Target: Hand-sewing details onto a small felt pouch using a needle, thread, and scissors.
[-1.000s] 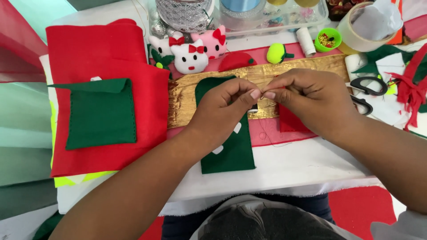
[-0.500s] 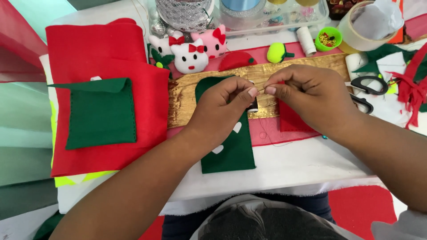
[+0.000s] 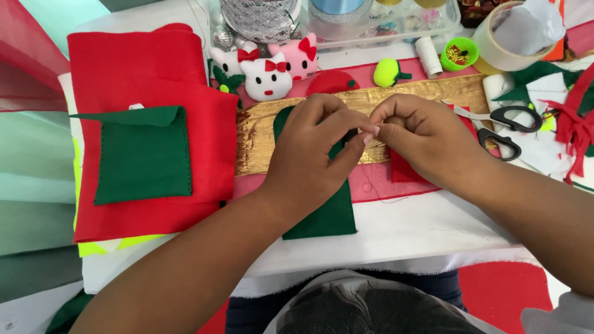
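My left hand (image 3: 312, 151) rests on a dark green felt piece (image 3: 328, 216) and pinches its upper edge between thumb and forefinger. My right hand (image 3: 424, 136) meets it fingertip to fingertip, its fingers closed on something very thin. A fine thread (image 3: 371, 187) trails on the pink cloth just below the fingertips. The green felt lies across a gold fabric strip (image 3: 260, 139). A small red felt piece (image 3: 405, 170) shows under my right hand.
A red felt sheet (image 3: 142, 68) with a green felt pocket (image 3: 142, 154) lies at the left. Behind the hands sit white and pink plush cat heads (image 3: 266, 74). Black-handled scissors (image 3: 501, 127), a tape roll (image 3: 501, 37) and red ribbon (image 3: 572, 120) are on the right.
Both hands stay over the green felt. The pinched fingertips have shifted slightly to the right and closed tighter together.
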